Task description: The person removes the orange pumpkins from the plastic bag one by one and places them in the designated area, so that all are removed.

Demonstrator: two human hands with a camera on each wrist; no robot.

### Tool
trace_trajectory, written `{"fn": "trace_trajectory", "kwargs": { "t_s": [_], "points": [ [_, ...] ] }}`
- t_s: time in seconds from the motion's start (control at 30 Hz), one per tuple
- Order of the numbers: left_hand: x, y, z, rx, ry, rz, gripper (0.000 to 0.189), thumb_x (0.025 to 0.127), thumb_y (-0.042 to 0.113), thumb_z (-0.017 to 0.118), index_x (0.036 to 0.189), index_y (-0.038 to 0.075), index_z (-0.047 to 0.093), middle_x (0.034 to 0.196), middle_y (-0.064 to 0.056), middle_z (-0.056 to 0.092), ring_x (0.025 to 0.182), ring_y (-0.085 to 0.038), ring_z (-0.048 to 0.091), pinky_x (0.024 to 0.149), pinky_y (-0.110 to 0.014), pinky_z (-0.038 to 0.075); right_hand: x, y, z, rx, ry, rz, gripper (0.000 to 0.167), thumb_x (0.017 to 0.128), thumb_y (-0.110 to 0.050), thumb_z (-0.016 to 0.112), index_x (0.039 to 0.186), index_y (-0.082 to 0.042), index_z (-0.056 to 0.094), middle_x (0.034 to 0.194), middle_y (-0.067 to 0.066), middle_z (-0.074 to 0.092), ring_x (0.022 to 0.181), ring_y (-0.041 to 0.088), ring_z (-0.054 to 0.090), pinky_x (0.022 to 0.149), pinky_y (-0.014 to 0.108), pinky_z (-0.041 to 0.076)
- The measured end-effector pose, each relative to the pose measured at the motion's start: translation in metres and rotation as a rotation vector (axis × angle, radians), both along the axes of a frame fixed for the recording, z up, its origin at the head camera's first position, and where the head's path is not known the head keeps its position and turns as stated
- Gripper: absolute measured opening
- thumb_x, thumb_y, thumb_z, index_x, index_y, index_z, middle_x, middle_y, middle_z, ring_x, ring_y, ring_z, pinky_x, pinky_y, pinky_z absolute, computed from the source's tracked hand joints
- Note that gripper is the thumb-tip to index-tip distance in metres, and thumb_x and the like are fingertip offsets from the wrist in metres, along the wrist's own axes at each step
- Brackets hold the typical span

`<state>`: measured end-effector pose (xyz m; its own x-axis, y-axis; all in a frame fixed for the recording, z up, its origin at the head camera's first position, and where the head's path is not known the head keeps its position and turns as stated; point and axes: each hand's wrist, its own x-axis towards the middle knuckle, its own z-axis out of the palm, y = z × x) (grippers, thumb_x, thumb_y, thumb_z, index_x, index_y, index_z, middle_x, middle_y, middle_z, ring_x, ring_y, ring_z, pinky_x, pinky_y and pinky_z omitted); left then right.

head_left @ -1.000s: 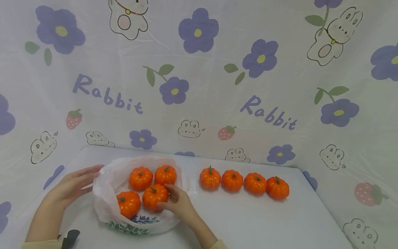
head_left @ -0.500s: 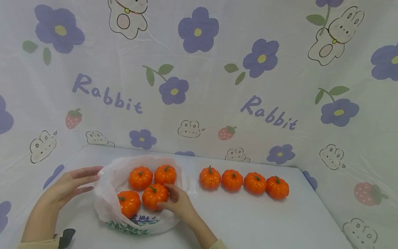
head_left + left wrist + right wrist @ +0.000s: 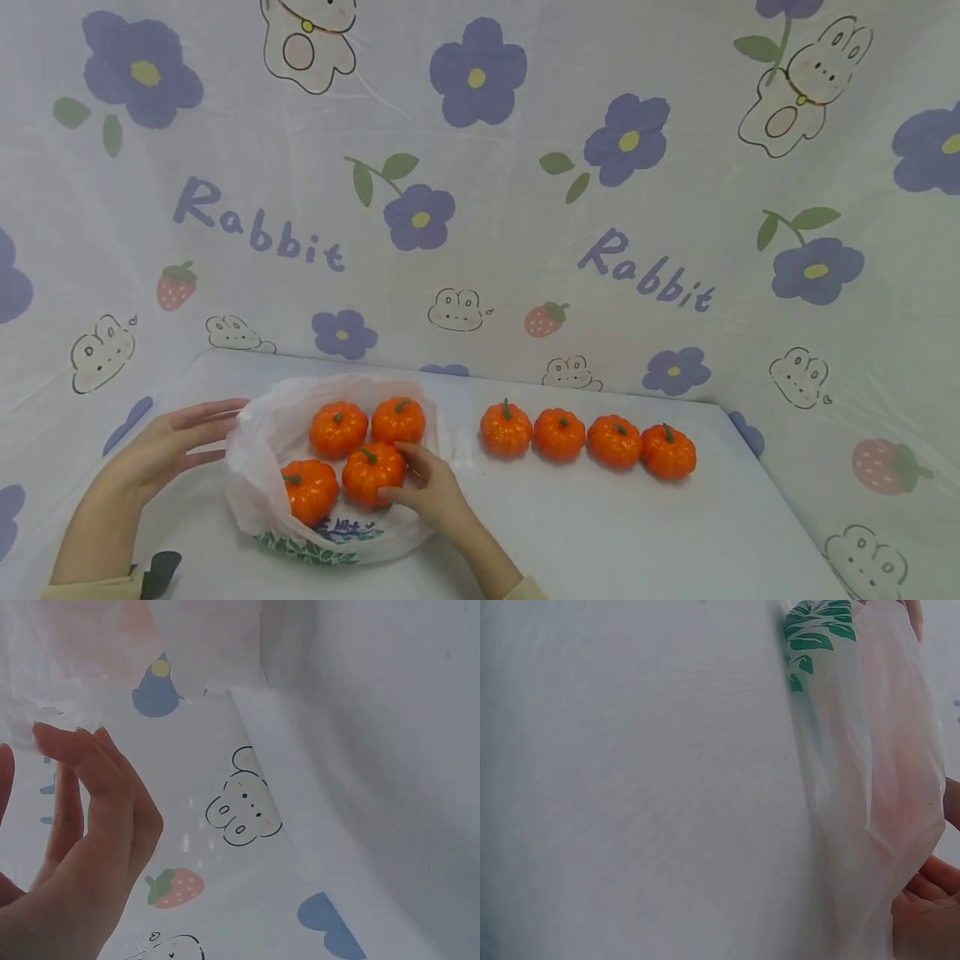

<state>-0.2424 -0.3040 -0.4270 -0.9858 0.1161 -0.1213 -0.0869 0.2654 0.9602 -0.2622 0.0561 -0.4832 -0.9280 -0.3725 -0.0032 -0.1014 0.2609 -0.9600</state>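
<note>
White plastic bag [image 3: 251, 487]: open on the left half of the table [image 3: 600, 533], nearer its left edge than its right.
Right hand [image 3: 435, 496]: fingers and thumb grasp one orange pumpkin [image 3: 366, 479] inside the bag's mouth; three more pumpkins [image 3: 337, 429] sit around it.
Left hand [image 3: 161, 446]: fingers loosely extended at the bag's side; from my remote feed I cannot tell whether they touch.
Pumpkin row [image 3: 558, 436]: four, toward the table's back right corner.
</note>
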Motion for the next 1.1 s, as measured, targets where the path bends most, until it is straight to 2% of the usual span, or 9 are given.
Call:
{"fn": "trace_trajectory", "kwargs": {
  "t_s": [0.17,0.37,0.67,1.1],
  "points": [
    [0.0,0.0,0.0,0.025,-0.019,0.016,0.053,0.097,0.034,0.059,0.145,0.015,0.047,0.109,0.037,0.059,0.101,0.011,0.059,0.089,-0.027,0.057,0.001,0.0,0.0,-0.029,0.003,-0.002,0.058,0.085,-0.015,0.075,0.139,-0.01,0.052,0.149,0.014,0.048,0.14,0.031,0.044,0.112,0.045,0.041],
    [-0.002,0.0,-0.002,0.04,-0.016,0.015,0.051,0.099,0.032,0.056,0.146,0.015,0.046,0.108,0.037,0.059,0.1,0.011,0.059,0.088,-0.025,0.058,0.003,-0.001,0.002,-0.07,0.01,-0.006,0.057,0.085,-0.009,0.074,0.137,-0.008,0.053,0.148,0.016,0.049,0.139,0.033,0.045,0.111,0.047,0.041],
    [-0.003,-0.001,-0.004,0.048,-0.015,0.022,0.052,0.098,0.032,0.057,0.146,0.013,0.046,0.108,0.037,0.059,0.1,0.011,0.059,0.088,-0.025,0.058,0.001,0.002,0.002,-0.027,0.005,-0.032,0.057,0.085,-0.019,0.076,0.138,-0.015,0.055,0.148,0.012,0.05,0.138,0.029,0.046,0.11,0.042,0.043],
    [-0.004,-0.001,-0.005,0.038,-0.027,0.036,0.052,0.098,0.033,0.057,0.145,0.014,0.047,0.106,0.038,0.059,0.099,0.012,0.059,0.089,-0.028,0.058,0.0,0.016,0.013,-0.06,0.002,-0.038,0.06,0.085,-0.02,0.076,0.14,-0.017,0.053,0.15,0.011,0.048,0.14,0.029,0.044,0.111,0.042,0.042]
  ]
}}
